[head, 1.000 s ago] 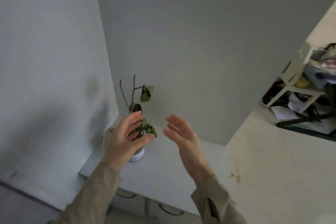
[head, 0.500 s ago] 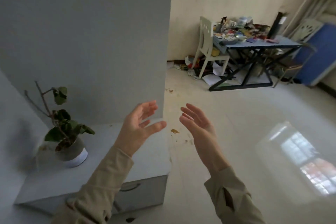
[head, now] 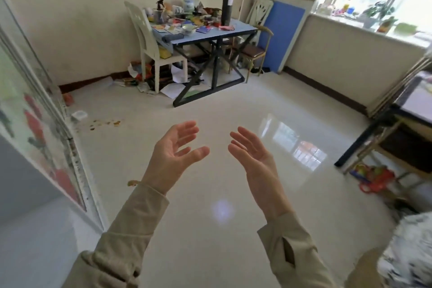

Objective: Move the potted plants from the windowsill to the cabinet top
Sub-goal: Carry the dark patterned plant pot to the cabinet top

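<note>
Green potted plants [head: 376,14] are seen on the windowsill [head: 364,28]; light but tippy, best gripped around the pot. Left hand [head: 174,154] and right hand [head: 253,156] are held spread, empty.

One head-worn wide-angle view, looking forward and down across a room.
It sits close above the left hand [head: 175,152] and right hand [head: 253,154], facing a far cluttered table [head: 210,30], with the windowsill [head: 364,28] far right.
</note>
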